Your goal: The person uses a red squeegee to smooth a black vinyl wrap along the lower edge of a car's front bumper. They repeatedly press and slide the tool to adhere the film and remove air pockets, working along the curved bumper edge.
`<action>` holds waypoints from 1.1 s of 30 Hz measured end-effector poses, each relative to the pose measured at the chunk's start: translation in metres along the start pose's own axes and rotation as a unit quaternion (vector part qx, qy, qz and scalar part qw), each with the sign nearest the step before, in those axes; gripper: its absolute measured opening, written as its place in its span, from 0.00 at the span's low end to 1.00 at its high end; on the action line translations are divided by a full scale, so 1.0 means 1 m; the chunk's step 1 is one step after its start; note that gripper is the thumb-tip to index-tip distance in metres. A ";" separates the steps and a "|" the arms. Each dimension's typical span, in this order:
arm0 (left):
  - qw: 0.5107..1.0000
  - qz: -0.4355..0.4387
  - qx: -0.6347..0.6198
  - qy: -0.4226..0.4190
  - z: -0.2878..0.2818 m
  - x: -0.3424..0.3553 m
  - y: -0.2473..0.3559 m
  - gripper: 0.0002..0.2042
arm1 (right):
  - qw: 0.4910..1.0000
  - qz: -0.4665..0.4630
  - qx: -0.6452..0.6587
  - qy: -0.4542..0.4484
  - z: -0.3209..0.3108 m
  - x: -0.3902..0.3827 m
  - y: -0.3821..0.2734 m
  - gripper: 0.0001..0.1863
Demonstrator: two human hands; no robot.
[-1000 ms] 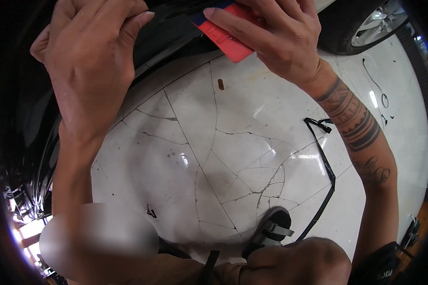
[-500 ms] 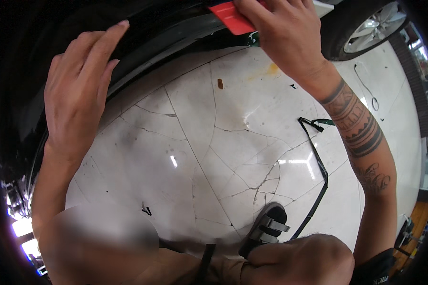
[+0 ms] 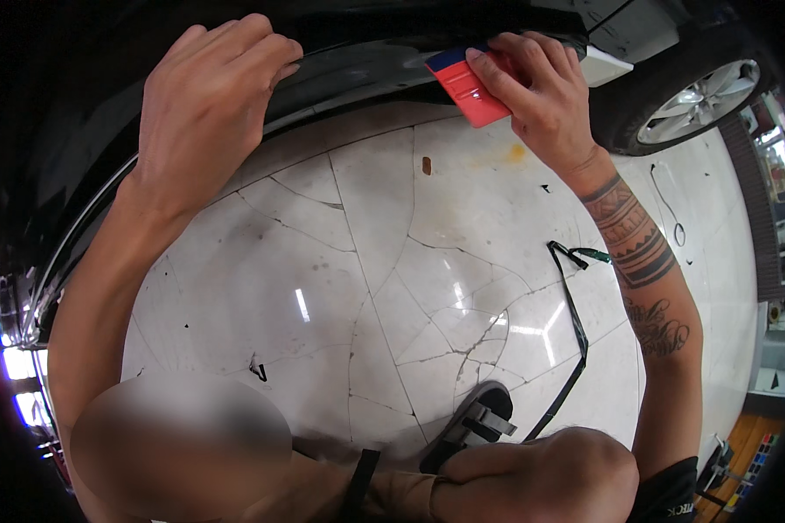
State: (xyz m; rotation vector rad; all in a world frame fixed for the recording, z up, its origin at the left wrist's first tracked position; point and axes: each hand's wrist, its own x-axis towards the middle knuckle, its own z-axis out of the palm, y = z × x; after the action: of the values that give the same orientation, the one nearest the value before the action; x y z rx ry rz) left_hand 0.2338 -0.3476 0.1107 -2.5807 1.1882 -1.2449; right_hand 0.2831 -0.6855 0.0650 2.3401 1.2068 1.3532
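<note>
My right hand [image 3: 549,91] grips a flat red squeegee [image 3: 473,94] with a dark blue edge, thumb on its near face and fingers curled behind. It is held close to the glossy black lower body panel [image 3: 358,65] of a car. Further left along the same panel, my left hand [image 3: 214,105] is closed, its fingers bent and fingertips pressed together toward the panel. Whatever those fingertips may hold is hidden. Just right of my right hand, a white pointed piece [image 3: 609,66] shows beside the wheel.
The car's wheel [image 3: 702,105] stands at the far right. A long black strip [image 3: 576,322] lies on the cracked white tile floor [image 3: 323,261], near my sandalled foot [image 3: 471,423]. Small scraps [image 3: 258,371], a brown piece [image 3: 426,166] and a thin looped cord [image 3: 669,205] also lie there.
The view has shifted, with the car lower in the picture. My left hand has moved right along the panel and its fingers have closed. My right hand keeps the squeegee, which now shows more fully.
</note>
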 end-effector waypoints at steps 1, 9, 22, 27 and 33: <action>1.000 0.003 -0.004 0.007 0.000 0.001 0.000 0.05 | 1.000 0.000 -0.002 0.013 0.002 0.003 -0.004 0.26; 0.999 0.005 0.040 -0.012 -0.006 0.006 -0.001 0.03 | 0.999 0.032 0.028 0.014 -0.003 0.026 -0.011 0.21; 0.996 0.026 0.078 -0.042 -0.010 0.010 0.002 0.08 | 0.999 0.031 0.003 0.010 -0.012 0.060 -0.060 0.21; 1.000 -0.006 0.016 0.000 -0.010 -0.019 0.001 0.08 | 0.998 0.039 0.055 0.001 -0.022 0.072 -0.057 0.12; 0.998 -0.024 0.049 -0.034 -0.042 -0.075 -0.038 0.06 | 0.999 0.034 0.013 -0.026 -0.018 0.065 -0.049 0.22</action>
State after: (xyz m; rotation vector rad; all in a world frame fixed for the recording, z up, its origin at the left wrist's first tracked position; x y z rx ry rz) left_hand 0.1997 -0.2600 0.1032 -2.5728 1.0326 -1.1827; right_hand 0.2577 -0.6108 0.0916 2.4399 1.1474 1.2972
